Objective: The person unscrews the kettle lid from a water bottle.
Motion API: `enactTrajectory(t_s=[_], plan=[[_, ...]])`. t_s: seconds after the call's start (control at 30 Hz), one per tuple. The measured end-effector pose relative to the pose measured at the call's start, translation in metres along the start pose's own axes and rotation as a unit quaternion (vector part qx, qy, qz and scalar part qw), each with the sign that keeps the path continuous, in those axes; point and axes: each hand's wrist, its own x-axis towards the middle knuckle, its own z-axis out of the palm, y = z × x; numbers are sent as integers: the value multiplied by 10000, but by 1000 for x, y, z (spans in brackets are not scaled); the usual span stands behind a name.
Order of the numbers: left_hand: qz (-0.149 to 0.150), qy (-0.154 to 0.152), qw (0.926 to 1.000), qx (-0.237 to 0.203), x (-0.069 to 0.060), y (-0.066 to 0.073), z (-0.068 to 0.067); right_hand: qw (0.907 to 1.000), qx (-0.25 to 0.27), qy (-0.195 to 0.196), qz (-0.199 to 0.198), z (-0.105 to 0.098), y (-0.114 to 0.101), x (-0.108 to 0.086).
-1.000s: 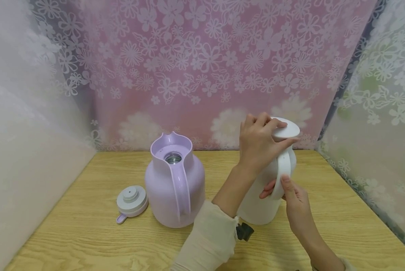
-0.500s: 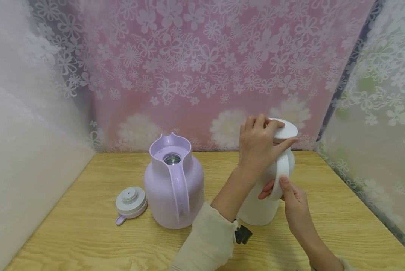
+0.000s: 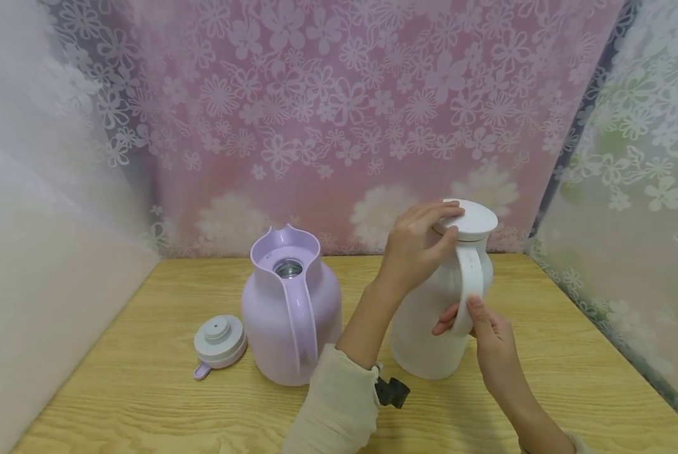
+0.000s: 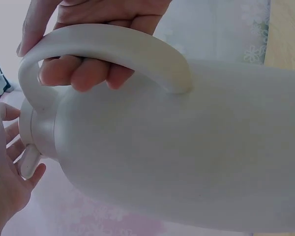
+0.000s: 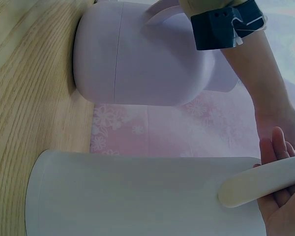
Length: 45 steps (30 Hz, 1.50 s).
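A white thermos jug (image 3: 426, 343) stands upright on the table, its lid (image 3: 476, 221) seated on top. My left hand (image 3: 411, 247) grips the left side of this lid, fingers over its top and thumb at the near edge. In the left wrist view a small white tab (image 4: 29, 161) juts from the lid between the left hand's digits. My right hand (image 3: 496, 343) holds the jug's handle (image 3: 472, 274), thumb on the outside and fingertips through the loop. A lilac thermos jug (image 3: 265, 318) stands lidless to the left, its round mouth (image 3: 288, 268) uncovered.
A grey-and-lilac stopper lid (image 3: 220, 340) lies upside down on the wooden table (image 3: 163, 403), left of the lilac jug. Floral curtains (image 3: 316, 126) hang behind and at the sides. A black strap mount (image 3: 392, 392) sits at the left wrist.
My left hand has shifted leftward and toward me on the white jug's lid, with more of the lid's top now showing. My right hand keeps its hold on the handle.
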Motion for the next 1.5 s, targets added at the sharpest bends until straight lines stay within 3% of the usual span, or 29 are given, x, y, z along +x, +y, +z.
enactTrajectory(t_s=[0.3, 0.5, 0.7, 0.87, 0.97, 1.07, 1.1, 1.17, 1.23, 1.3, 1.5], plan=[[-68, 205, 9998, 30, 0, 1, 5, 10000, 19, 71, 28, 0, -1, -1], [-20, 550, 9966, 609, 3, 8, 12, 9999, 144, 66, 11, 0, 0, -1], [70, 682, 9869, 1461, 5, 12, 18, 9997, 221, 51, -42, 0, 0, -2], [70, 708, 9849, 1578, 5, 13, 19, 9998, 208, 62, -37, 0, 0, -1], [-23, 630, 9912, 1160, 3, 11, 17, 9999, 136, 80, 8, 0, 0, -2], [-406, 503, 9979, -67, 0, 6, 12, 9999, 74, 86, 23, 1, 1, -2], [-597, 456, 9956, -566, -2, 5, 9, 9999, 61, 88, 20, 1, 1, -2], [-956, 379, 9842, -1444, -3, 1, 5, 9999, 65, 79, 1, 1, 1, -1], [-1096, 283, 9728, -2022, -3, -3, 2, 9999, 54, 83, -17, 1, 1, -1], [-1122, 142, 9675, -2264, -3, -6, 1, 9999, 45, 89, -21, 1, 1, -1], [-947, -38, 9681, -2318, -2, -10, 2, 10000, 12, 86, -16, 1, 1, 0]])
